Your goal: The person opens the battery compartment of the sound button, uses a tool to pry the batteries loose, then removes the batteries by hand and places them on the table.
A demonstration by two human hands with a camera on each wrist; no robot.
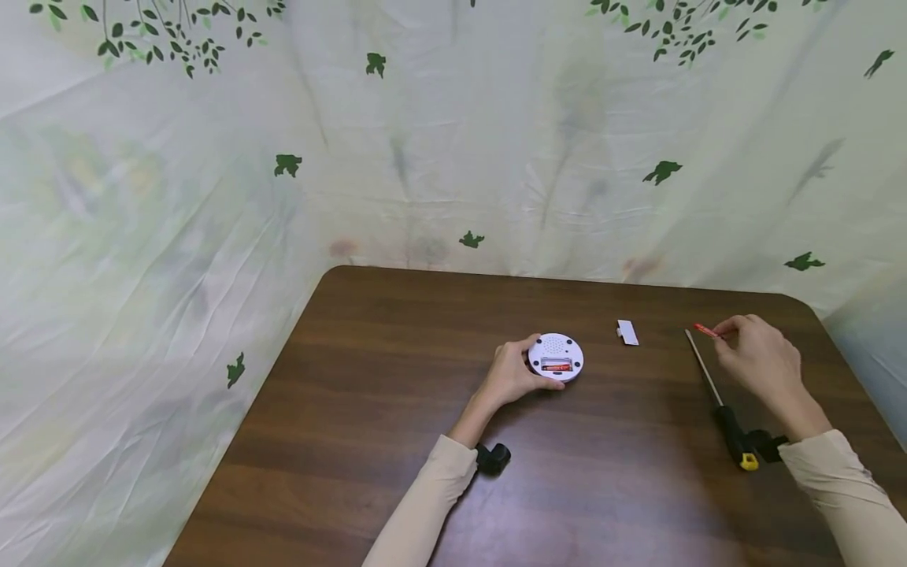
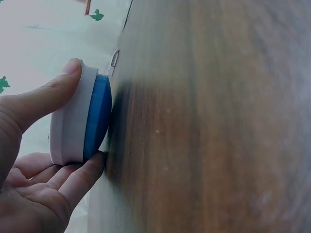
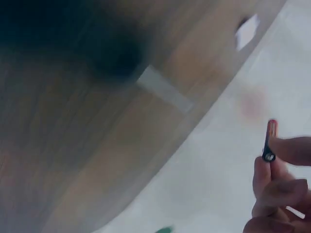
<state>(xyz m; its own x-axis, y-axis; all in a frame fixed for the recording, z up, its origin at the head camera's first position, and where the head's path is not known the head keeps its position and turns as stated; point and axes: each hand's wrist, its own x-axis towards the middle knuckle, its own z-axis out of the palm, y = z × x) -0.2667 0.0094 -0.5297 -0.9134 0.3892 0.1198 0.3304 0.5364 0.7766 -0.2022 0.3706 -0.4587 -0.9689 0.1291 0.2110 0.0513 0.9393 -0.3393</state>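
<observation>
A round white device [image 1: 563,346] with a pattern of small holes sits face up on the table, its battery compartment uncovered. Inside that compartment lies a red battery [image 1: 557,368]. My left hand [image 1: 512,368] grips the device by its rim, thumb on one side and fingers on the other. The left wrist view shows the device's blue underside [image 2: 98,116] close against the tabletop. Over the table's right part, my right hand [image 1: 765,358] pinches another small red battery [image 1: 704,329] between thumb and fingers. Its black end [image 3: 268,154] shows in the right wrist view.
A screwdriver [image 1: 730,433] with a black and yellow handle lies below the right hand. Between the device and the screwdriver is a small white cover [image 1: 627,332]. A leaf-patterned cloth [image 1: 425,142] hangs behind the brown table [image 1: 340,441].
</observation>
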